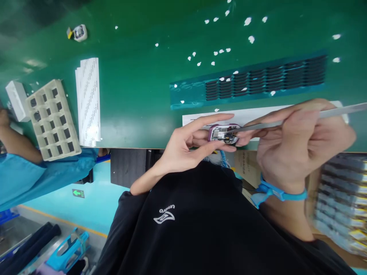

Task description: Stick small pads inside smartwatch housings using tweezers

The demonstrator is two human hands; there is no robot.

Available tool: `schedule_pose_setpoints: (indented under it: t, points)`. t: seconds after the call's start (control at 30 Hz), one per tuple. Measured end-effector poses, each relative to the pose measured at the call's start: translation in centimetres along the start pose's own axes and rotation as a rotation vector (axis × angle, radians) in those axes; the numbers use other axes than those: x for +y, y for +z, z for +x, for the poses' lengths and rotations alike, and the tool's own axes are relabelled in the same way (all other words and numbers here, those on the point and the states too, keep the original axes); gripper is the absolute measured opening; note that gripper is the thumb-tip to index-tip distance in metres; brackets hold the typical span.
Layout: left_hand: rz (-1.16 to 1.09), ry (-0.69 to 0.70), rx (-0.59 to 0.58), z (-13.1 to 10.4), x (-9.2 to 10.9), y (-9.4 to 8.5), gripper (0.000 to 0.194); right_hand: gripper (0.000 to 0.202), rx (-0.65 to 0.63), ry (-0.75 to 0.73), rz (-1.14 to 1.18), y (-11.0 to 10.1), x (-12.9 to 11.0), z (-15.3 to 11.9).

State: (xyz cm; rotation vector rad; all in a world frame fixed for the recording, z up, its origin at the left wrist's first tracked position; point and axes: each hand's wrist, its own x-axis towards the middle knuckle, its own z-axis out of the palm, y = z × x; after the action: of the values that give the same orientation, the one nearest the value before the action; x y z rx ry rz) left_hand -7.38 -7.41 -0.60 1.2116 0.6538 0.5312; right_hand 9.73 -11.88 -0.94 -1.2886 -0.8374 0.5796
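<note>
Just above the front edge of the green bench, my left hand (186, 147) is closed around a small purple-rimmed electronic device (220, 133). Its casing is open towards me, and a circuit board with pale and metallic parts shows inside. Long metal tweezers (269, 124) are gripped in my right hand (298, 141), which wears a blue wrist strap (282, 194). The tweezers' tips reach into the open casing; whether they pinch anything is too small to tell. Fingers of my right hand are close to the device's right end. A white strip (197, 119) lies beneath my hands.
A blue film strip (187, 95) with rows of black pieces lies beyond my hands. White bits are scattered around. Leftward are printed white sheets (89, 99), a moulded tray (61, 147), a white box (17, 100) and another person's arm (20, 141). A white device (80, 33) sits farther back.
</note>
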Motion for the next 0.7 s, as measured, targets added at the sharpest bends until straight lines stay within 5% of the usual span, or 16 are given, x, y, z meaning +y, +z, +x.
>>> schedule_pose_setpoints:
  t: [0.23,0.7]
  points:
    - [0.103,0.037,0.095,0.0,-0.3,1.4,0.032,0.042,0.067,0.001,-0.078,0.1,-0.2,-0.4]
    - [-0.055,0.07,0.077,0.4,-1.3,0.9,0.044,0.048,0.042,-0.028,-0.152,-0.1,0.5,-0.5]
